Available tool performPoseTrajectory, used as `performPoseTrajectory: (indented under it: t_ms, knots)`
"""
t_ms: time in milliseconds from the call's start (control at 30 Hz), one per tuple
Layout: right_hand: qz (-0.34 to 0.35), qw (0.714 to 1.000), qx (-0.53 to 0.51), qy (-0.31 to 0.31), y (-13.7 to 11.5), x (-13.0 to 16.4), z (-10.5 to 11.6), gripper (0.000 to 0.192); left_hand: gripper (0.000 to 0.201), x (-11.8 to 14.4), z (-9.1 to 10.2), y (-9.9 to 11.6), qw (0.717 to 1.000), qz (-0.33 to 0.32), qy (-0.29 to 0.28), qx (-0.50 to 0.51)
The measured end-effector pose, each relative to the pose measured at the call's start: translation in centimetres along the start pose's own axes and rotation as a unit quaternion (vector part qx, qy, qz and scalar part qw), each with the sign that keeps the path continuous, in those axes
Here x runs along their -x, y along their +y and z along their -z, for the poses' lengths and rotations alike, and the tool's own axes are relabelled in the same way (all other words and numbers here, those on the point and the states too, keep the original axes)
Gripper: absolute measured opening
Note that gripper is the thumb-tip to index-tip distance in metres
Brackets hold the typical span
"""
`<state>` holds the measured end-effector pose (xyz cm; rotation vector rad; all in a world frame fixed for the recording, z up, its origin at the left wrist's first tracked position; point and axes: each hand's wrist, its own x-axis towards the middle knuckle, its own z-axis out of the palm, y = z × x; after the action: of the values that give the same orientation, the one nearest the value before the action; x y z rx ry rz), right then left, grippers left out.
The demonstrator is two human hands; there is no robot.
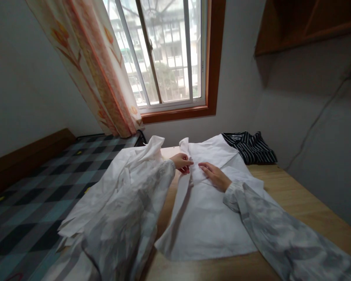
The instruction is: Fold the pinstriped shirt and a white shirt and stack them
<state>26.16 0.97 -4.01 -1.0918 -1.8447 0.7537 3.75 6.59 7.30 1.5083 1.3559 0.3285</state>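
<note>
A white shirt (204, 218) lies spread flat on a wooden table (292, 199). My left hand (181, 161) pinches the shirt's front edge near the collar, fingers closed on the cloth. My right hand (215, 174) rests flat on the shirt just to the right of that edge, fingers together and pressing down. Both my arms wear pale grey patterned sleeves. A second white garment (117, 187) lies crumpled under my left forearm, draping off the table's left side.
A black striped garment (251, 147) sits bunched at the table's far right corner. A bed with a blue-black checked cover (32, 195) stands left. A window (163, 50) with an orange curtain (99, 70) is ahead, a wall shelf (307, 23) upper right.
</note>
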Motion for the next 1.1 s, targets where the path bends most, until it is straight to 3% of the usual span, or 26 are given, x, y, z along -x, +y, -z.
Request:
performPoseTrajectory:
  t_ms: [100, 267, 333, 400, 500, 567, 667, 800, 900, 967, 1100]
  knots:
    - [-0.033, 0.997, -0.054, 0.05, 0.3, -0.3, 0.3, 0.042, 0.048, -1.7, -1.9, 0.3, 0.999, -0.003, 0.005, 0.044]
    - [-0.059, 0.994, -0.031, 0.087, 0.5, -0.5, 0.1, 0.035, 0.038, -2.4, -3.8, -0.6, 0.997, -0.022, -0.007, 0.068]
    - [-0.062, 0.994, -0.021, 0.089, 0.5, -0.4, 0.0, 0.033, 0.027, -1.9, -3.6, -1.4, 0.997, -0.057, 0.01, 0.059]
    - [-0.064, 0.994, -0.017, 0.084, 0.6, -0.3, 0.0, 0.033, 0.017, -0.9, -3.1, -2.7, 0.989, -0.136, 0.061, 0.014]
    - [-0.081, 0.994, -0.014, 0.065, 0.9, -0.8, 0.1, 0.032, 0.01, 1.1, -2.4, -5.5, 0.939, -0.279, 0.165, -0.111]
    - [-0.117, 0.992, -0.004, 0.044, 1.0, -1.9, 0.4, 0.034, 0.02, 2.7, -2.3, -7.5, 0.898, -0.348, 0.208, -0.172]
    - [-0.184, 0.982, 0.043, -0.001, 0.8, -4.4, 0.8, 0.039, 0.049, 5.1, -2.7, -10.0, 0.867, -0.402, 0.154, -0.253]
    - [-0.183, 0.967, 0.177, -0.028, -0.1, -7.5, 0.7, 0.044, 0.091, 7.4, -3.3, -11.6, 0.854, -0.413, 0.068, -0.308]
    - [-0.115, 0.96, 0.255, -0.007, -0.4, -8.1, -0.3, 0.041, 0.106, 8.1, -3.5, -11.8, 0.858, -0.401, 0.06, -0.315]
    - [-0.062, 0.959, 0.275, 0.021, -0.4, -7.6, -1.1, 0.041, 0.097, 8.2, -3.7, -11.8, 0.862, -0.393, 0.098, -0.306]
    - [-0.018, 0.963, 0.269, 0.017, 0.2, -4.4, -1.7, 0.056, 0.054, 8.0, -4.2, -11.9, 0.874, -0.342, 0.236, -0.25]
